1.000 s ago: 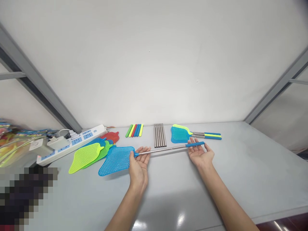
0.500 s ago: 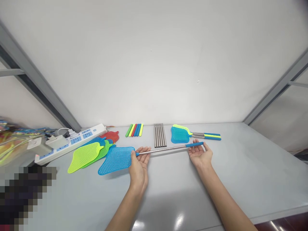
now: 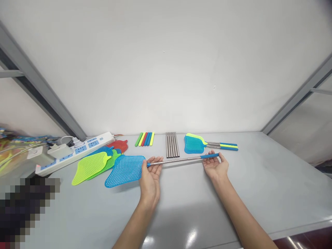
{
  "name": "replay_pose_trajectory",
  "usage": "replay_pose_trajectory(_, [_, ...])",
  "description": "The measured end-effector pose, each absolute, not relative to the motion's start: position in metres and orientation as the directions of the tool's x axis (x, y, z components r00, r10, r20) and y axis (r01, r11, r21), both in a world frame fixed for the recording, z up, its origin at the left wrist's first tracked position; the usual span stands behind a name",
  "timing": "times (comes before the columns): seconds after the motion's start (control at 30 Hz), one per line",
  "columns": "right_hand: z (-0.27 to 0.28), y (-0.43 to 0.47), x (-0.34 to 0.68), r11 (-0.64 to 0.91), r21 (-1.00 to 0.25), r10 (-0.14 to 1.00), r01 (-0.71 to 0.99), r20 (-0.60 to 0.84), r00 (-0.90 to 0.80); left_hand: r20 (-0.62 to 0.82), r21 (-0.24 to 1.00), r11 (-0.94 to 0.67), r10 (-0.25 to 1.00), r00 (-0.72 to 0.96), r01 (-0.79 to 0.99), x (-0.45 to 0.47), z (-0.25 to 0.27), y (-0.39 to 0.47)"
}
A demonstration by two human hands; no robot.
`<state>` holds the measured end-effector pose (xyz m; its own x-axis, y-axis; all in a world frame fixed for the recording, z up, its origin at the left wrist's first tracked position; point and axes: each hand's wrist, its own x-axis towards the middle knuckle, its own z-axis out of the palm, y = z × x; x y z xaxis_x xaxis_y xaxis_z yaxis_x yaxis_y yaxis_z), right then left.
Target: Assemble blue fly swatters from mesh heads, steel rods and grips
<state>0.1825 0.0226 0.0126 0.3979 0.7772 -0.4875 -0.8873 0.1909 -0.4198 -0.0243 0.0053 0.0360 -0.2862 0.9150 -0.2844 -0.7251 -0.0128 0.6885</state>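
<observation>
A blue fly swatter with an extended metal rod is held level above the grey table, its mesh head to the left. My left hand grips it at the neck, thumb on top and fingers beneath. At the other end, my right hand holds the blue handle between thumb and fingers. Beyond the rod lies a row of metal rods. Coloured handle grips lie side by side to their left. Loose swatter heads in yellow, green, blue and red overlap at the left.
A white power strip with plugged-in adapters runs along the table's left side. Several whole swatters are stacked at the back right, near the wall. Plastic-wrapped items sit at the far left. Grey metal posts flank the table.
Both hands keep the swatter in nearly the same place, with its rod extended. The view has shifted very slightly.
</observation>
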Motion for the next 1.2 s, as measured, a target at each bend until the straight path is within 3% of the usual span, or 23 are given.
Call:
replay_pose_trajectory(0.13, [0.012, 0.023, 0.184, 0.192, -0.389, 0.787, -0.901, -0.487, 0.378, -0.290, 0.660, -0.015, 0.917, -0.274, -0.751, -0.026, 0.037, 0.007])
replay_pose_trajectory(0.37, [0.014, 0.021, 0.179, 0.182, -0.315, 0.855, -0.932, -0.418, 0.308, -0.448, 0.429, -0.060, 0.852, -0.270, -0.902, -0.050, 0.039, 0.024])
replay_pose_trajectory(0.53, [0.017, 0.019, 0.171, 0.142, -0.263, 0.887, -0.954, -0.393, 0.240, -0.428, 0.452, -0.107, 0.845, -0.321, -0.885, -0.057, 0.037, 0.028])
replay_pose_trajectory(0.9, [0.014, 0.020, 0.178, 0.216, -0.238, 0.883, -0.947, -0.367, 0.293, -0.465, 0.538, -0.060, 0.811, -0.355, -0.841, -0.041, 0.034, 0.022])
replay_pose_trajectory(1.2, [0.009, 0.019, 0.171, 0.295, -0.245, 0.882, -0.923, -0.301, 0.362, -0.288, 0.662, -0.231, 0.800, -0.527, -0.713, -0.027, 0.032, 0.011])
